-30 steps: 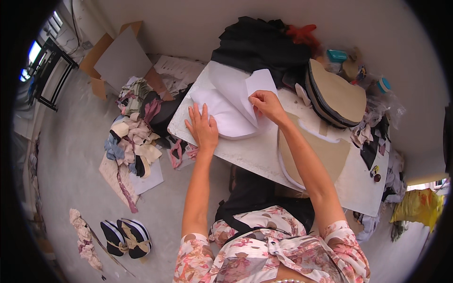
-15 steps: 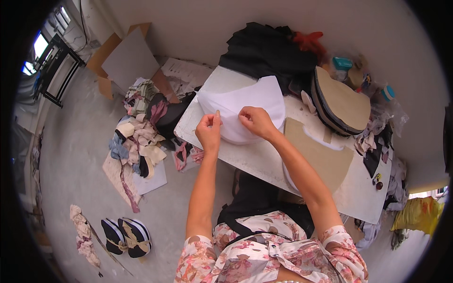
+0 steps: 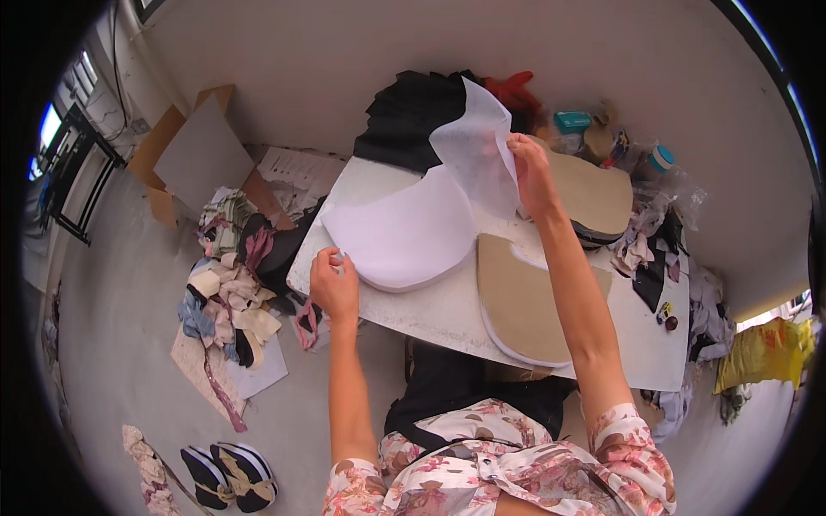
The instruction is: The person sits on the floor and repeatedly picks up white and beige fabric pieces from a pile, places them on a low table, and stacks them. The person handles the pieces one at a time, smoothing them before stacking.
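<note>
I am in what looks like a fabric workshop: white cut pieces (image 3: 404, 232) and a tan panel (image 3: 512, 297) lie on my worktable (image 3: 645, 348), cloth scraps (image 3: 249, 292) on the floor (image 3: 129, 344).

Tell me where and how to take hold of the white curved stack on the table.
I'd take the white curved stack by its rounded near edge, from the person's side, pinching top and underside together: it lies flat, with its thickness showing along that uncovered edge.

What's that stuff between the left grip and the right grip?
In the head view, a curved white stack lies between the left grip and the right grip, which pinches a thin white sheet.
</note>
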Demonstrator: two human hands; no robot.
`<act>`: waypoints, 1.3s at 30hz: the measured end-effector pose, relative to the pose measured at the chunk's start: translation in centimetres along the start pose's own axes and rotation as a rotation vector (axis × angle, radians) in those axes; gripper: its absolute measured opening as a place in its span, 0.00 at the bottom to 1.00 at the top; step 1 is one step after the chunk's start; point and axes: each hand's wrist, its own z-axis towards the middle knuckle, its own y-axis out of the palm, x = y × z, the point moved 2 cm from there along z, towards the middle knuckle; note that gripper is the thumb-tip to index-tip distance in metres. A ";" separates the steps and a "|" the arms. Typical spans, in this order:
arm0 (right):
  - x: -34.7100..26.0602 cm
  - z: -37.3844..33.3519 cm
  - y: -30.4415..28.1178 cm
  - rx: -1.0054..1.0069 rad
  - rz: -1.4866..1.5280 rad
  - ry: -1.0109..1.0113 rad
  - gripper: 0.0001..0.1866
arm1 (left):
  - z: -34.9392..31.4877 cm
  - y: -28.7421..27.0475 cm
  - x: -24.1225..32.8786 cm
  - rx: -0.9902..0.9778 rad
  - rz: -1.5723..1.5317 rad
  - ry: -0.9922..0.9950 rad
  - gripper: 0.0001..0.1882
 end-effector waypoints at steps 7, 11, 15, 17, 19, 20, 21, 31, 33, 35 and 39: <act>-6.0 -7.3 6.6 -0.413 -0.707 -0.424 0.03 | -1.4 -5.1 9.6 -0.572 -1.480 -0.326 0.25; -1.8 -12.5 9.7 -0.630 -1.083 -0.690 0.08 | -1.7 -5.8 11.0 -0.719 -1.445 -0.202 0.30; 0.8 -15.7 11.3 -0.812 -1.283 -0.655 0.13 | -1.4 -5.5 10.4 -0.603 -1.086 -0.236 0.19; -1.3 -15.3 11.1 -0.616 -1.065 -0.711 0.18 | -1.6 -5.8 10.2 -0.499 -0.966 -0.117 0.11; -2.2 -14.2 10.3 -0.559 -0.916 -0.630 0.21 | -2.4 -7.3 11.0 -0.649 -0.884 0.002 0.11; -2.2 -13.3 9.6 -0.606 -0.870 -0.525 0.21 | -2.8 -7.9 11.4 -0.723 -0.841 0.061 0.11; -2.0 -12.7 9.0 -0.647 -0.814 -0.415 0.21 | -3.3 -8.4 11.6 -0.706 -0.791 0.232 0.11; -6.5 -23.4 -3.8 -0.434 -0.774 -0.012 0.05 | -6.1 -12.1 10.1 -0.757 -1.056 -0.062 0.06; -8.3 -25.7 -5.8 -0.266 -0.648 0.081 0.06 | -6.4 -11.2 10.8 -0.823 -1.105 -0.137 0.07; -9.4 -27.5 -7.8 -0.053 -0.519 0.192 0.08 | -6.6 -9.2 11.8 -0.861 -1.110 -0.233 0.08; -9.1 -28.7 -11.4 0.248 -0.445 0.194 0.09 | -7.7 -2.6 14.1 -0.932 -1.161 -0.351 0.09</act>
